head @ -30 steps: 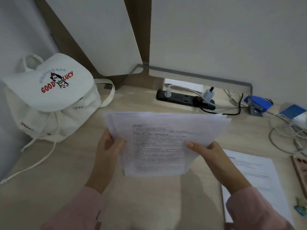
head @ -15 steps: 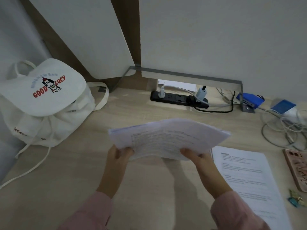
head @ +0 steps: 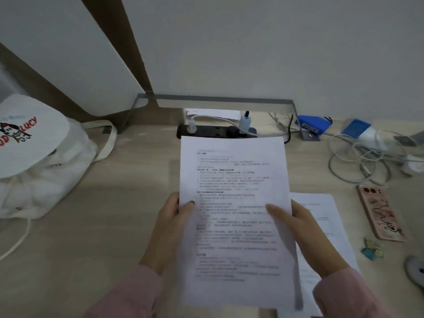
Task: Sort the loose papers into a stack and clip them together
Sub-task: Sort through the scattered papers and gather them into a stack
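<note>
A stack of printed white papers (head: 234, 180) stands upright in portrait in front of me above the desk. My left hand (head: 169, 223) grips its left edge, thumb on the front. My right hand (head: 302, 232) grips the right edge, thumb across the printed face. One more printed sheet (head: 325, 226) lies flat on the desk to the right, partly under my right arm. Small blue-green clips (head: 372, 250) lie on the desk near the right edge.
A white drawstring bag (head: 39, 161) sits at the left. A black power strip (head: 215, 131) with plugs runs along the back. Tangled white cables (head: 362, 161) and blue items lie at back right. A pink phone case (head: 380, 212) lies right of the loose sheet.
The stack was held landscape, tipped nearly flat half a second ago, and now stands in portrait. Both hands have shifted to its side edges. The camera view moved left to right.
</note>
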`<state>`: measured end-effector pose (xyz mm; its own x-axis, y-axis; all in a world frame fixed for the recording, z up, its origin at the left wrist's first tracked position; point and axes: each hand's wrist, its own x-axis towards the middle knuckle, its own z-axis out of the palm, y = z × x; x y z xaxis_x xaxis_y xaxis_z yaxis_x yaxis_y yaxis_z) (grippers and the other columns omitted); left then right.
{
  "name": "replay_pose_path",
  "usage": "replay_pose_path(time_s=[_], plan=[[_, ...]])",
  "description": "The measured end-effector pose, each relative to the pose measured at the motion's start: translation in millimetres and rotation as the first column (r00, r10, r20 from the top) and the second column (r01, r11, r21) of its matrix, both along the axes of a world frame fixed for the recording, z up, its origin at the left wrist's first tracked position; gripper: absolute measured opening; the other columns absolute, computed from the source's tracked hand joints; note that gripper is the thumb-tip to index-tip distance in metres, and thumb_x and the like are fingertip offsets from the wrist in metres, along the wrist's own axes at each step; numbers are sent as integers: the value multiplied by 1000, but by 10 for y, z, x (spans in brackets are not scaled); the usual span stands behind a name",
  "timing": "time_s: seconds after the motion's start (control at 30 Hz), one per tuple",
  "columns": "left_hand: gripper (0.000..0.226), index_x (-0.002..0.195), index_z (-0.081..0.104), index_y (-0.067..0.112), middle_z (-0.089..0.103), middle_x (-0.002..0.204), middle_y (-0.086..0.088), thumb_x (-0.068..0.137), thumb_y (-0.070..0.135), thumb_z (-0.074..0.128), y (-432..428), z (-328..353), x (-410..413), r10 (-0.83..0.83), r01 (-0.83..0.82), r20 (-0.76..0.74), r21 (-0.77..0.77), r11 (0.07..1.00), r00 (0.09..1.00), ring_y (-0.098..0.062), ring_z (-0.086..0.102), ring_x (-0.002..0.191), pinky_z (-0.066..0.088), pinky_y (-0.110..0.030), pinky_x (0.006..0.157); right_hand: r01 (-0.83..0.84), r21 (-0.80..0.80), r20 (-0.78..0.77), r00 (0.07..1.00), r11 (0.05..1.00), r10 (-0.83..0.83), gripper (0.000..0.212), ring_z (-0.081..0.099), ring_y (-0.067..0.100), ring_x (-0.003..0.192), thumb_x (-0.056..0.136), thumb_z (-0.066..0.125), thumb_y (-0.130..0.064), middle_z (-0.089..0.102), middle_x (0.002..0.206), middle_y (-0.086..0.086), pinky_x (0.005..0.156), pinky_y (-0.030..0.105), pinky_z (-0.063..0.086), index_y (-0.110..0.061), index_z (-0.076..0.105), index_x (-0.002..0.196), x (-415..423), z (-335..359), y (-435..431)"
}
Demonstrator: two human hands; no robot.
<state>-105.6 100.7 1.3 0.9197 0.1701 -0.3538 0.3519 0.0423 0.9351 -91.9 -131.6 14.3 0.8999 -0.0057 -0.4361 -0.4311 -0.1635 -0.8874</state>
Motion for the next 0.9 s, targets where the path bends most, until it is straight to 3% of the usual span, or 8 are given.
replay_pose_path(time_s=[0.1,0.23,0.33,0.5,0.6,0.7,0.83,0.9], plan=[[14,97,61,21,71,95,3,93,13,51,-525,-101,12,-113,108,-131,-48,993,985,-12,70,80,55,-21,64,93,-94,-84,991,991,-101,24,66,27,95,90,55,-17,70,107,7,86,45,51,-12,62,113,-83,-218,-494],[13,101,57,21,68,101,1,94,17,47,-1249,-340,5,-201,197,-262,-42,980,944,-15,67,89,53,-29,75,200,-149,-151,963,969,-222,14,65,26,84,91,50,-9,69,94,7,65,33,50,-13,61,100,-202,-453,-1108],[19,110,55,19,68,105,3,93,15,46,-1672,-575,-1,-208,211,-298,-20,977,932,-15,66,92,52,-33,81,204,-269,-140,959,941,-247,15,63,25,83,91,49,-9,67,94,10,64,31,47,-9,58,104,-208,-647,-1509],[39,108,56,22,59,106,12,85,-5,42,-2059,-871,-21,-147,196,-261,175,965,954,-6,57,102,43,-8,79,82,-496,-143,974,865,-174,27,55,31,99,86,51,-5,60,110,15,84,38,45,-7,56,112,-150,-993,-1836],[50,119,56,20,57,118,6,73,7,41,-2099,-1017,-71,-73,157,-270,307,939,960,-14,53,112,46,-35,100,18,-598,-127,985,801,-116,42,46,35,109,81,56,-1,52,112,18,89,34,35,-7,53,123,-140,-1094,-1859],[50,120,57,24,56,120,0,72,13,42,-2023,-1164,-133,-44,120,-304,235,965,952,-17,58,108,49,-43,96,81,-503,-155,971,861,-181,31,54,36,102,80,58,-1,60,106,17,92,40,44,-16,57,107,-96,-1142,-1860],[41,116,60,22,63,115,-3,80,8,45,-1883,-977,-114,-6,55,-318,146,988,948,-15,64,99,54,-38,86,218,-154,-307,917,964,-257,19,62,27,64,86,49,6,67,73,9,47,22,50,-6,63,85,13,-1008,-1765],[37,112,61,18,66,107,-2,85,1,43,-1748,-883,-103,41,2,-318,136,991,947,-17,65,93,52,-31,76,193,-55,-359,912,980,-199,17,60,21,56,87,50,3,68,61,4,41,19,46,-5,64,80,34,-963,-1661]])
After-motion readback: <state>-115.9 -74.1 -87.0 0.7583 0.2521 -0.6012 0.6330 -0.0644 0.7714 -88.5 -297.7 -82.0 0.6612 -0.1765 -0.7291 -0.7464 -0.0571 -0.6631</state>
